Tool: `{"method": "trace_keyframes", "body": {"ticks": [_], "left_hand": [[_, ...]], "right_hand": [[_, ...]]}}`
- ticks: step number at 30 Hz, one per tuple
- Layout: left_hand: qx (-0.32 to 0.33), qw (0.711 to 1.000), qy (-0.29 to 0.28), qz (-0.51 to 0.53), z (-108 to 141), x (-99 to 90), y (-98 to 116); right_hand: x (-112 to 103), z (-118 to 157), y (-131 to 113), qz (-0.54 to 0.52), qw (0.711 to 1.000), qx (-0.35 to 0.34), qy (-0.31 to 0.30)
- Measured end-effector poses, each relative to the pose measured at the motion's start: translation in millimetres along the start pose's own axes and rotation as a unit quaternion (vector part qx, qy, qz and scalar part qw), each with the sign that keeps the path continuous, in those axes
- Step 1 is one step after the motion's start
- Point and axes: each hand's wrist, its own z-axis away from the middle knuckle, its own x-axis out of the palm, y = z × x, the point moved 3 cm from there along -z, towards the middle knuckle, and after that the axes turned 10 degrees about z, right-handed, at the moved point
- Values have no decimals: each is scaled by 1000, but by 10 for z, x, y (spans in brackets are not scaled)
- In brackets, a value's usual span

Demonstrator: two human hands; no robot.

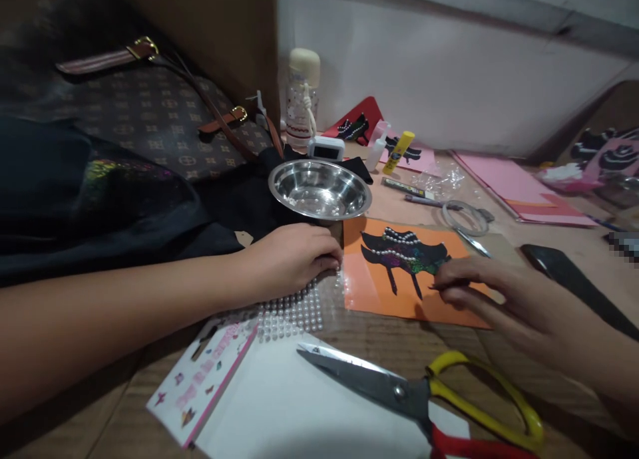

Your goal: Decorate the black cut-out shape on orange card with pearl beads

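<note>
An orange rectangular paper card (407, 306) with a black glittery cutout (407, 259) lies right of a clear sheet of round white pearls (294, 314). The left hand's (287, 259) fingers curl at the sheet; the right hand's (504, 291) nearly meet over the card; whether either pinches anything, I cannot tell. The card seems light, bendable, best held by its bare edges.

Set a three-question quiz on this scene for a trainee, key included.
1. Open question: which item does the left hand partly cover in this view?
2. True or false: the scissors lie nearer the camera than the metal bowl.
3. Fill in the colour: the right hand is over part of the ____ card.

Key:
1. The sheet of pearl-like beads.
2. True.
3. Orange.
</note>
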Motion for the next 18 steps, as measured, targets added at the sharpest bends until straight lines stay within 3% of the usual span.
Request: {"method": "trace_keyframes", "body": {"ticks": [5,9,13,18], "left_hand": [[25,1000,10,7,30,2,-35],[37,999,21,18,56,-19,-31],[44,999,17,26,52,-15,-40],[42,999,13,24,45,-7,-42]], "right_hand": [[68,-235,-465,-66,997,-30,-14],[253,-399,-730,-124,989,-70,-50],[407,-463,-737,-150,984,-90,-20],[451,-434,-677,-135,986,-97,-2]]}}
